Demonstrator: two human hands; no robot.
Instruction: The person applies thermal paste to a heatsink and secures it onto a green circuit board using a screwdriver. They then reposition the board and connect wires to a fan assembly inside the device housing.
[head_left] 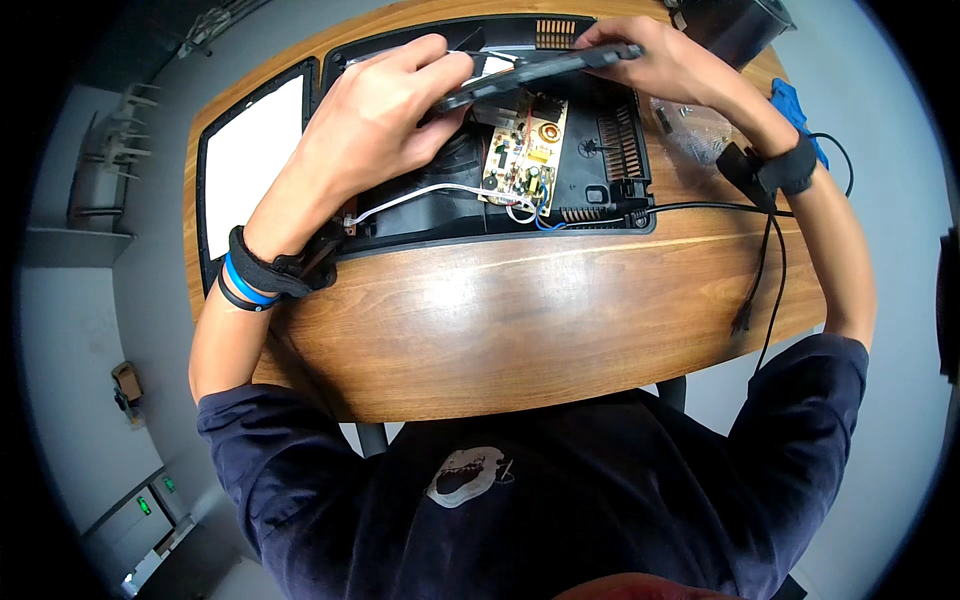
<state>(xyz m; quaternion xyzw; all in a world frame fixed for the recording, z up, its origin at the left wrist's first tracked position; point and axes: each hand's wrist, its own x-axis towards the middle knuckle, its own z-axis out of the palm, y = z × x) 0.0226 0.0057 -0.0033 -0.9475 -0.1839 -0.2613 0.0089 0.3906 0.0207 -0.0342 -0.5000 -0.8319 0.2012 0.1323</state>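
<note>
Both of my hands hold up a dark flat panel (545, 72), seen nearly edge-on and tilted, with its right end higher. My left hand (385, 115) grips its left end, fingers bent round it. At its right end, the fingers of my right hand (640, 65) close on the edge. Below lies an open black appliance housing (430, 228) with vent slots. Inside it, a tan circuit board (520, 160) carries a copper-coloured ring coil and several small parts. White wires (415, 190) run left from the board. The panel and my left hand hide part of the interior.
A black-framed white panel (255, 165) lies left of the housing. To the right are a clear plastic bag (695, 135) of small parts, a blue cloth-like item (787, 103) and a black container (735, 30). A black cable (705, 206) leaves the housing across the wooden table (500, 330).
</note>
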